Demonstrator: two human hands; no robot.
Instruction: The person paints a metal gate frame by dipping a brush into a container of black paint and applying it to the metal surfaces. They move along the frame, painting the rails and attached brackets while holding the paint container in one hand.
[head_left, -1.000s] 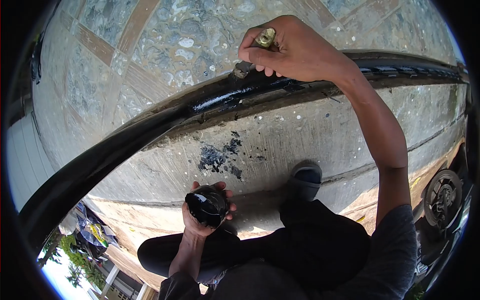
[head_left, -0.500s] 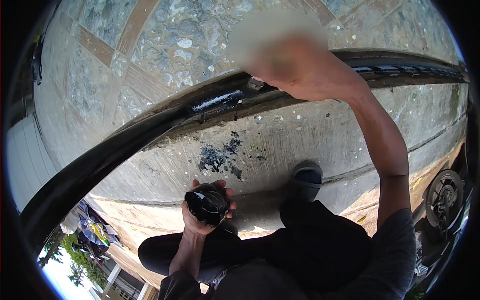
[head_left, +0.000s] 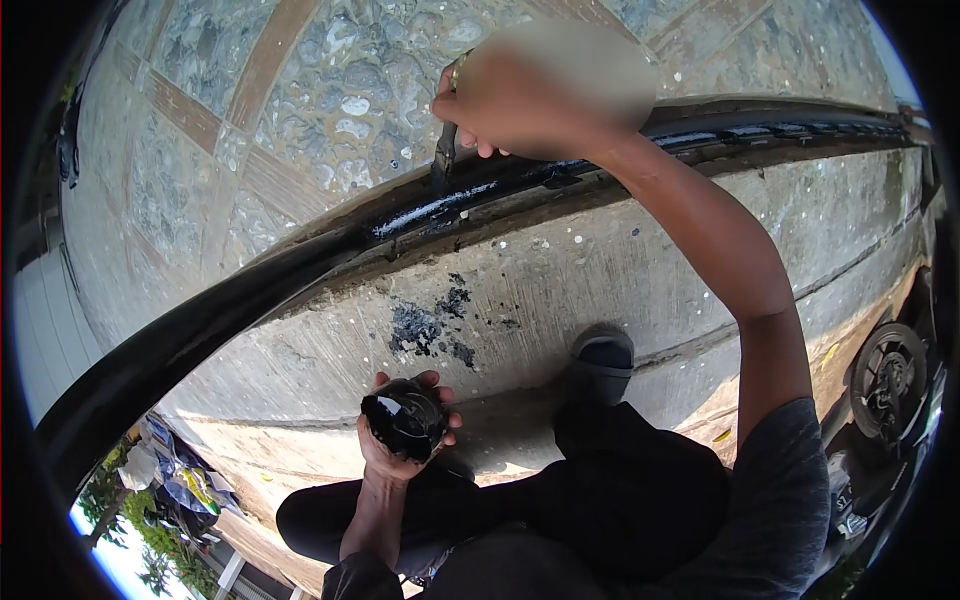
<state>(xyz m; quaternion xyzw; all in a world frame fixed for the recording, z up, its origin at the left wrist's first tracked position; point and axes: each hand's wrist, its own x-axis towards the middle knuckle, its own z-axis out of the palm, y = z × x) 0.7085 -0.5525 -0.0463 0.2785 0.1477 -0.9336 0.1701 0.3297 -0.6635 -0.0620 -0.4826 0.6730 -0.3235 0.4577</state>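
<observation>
In the lower middle, my left hand point(head_left: 385, 455) is wrapped around a small round container of glossy black paint point(head_left: 405, 420), its open top facing up. My right hand point(head_left: 505, 110) is closed on a paintbrush point(head_left: 444, 155), its dark bristles pointing down at the far side of a long black pipe point(head_left: 270, 285). A blurred patch hides part of this hand. Wet, shiny black paint coats the pipe below the brush and further right, while the stretch at left looks duller.
The pipe runs along a concrete ledge point(head_left: 560, 270) marked with black paint splatter point(head_left: 418, 325). Beyond it lies stone-patterned paving point(head_left: 350, 90). A sandalled foot point(head_left: 603, 355) rests near the ledge. A wheel point(head_left: 888, 380) stands at right, and piled bags point(head_left: 180, 470) lie at left.
My right hand has moved left along the pipe with the paintbrush, whose bristles now show. My left hand still holds the paint container, and the view has shifted slightly.
</observation>
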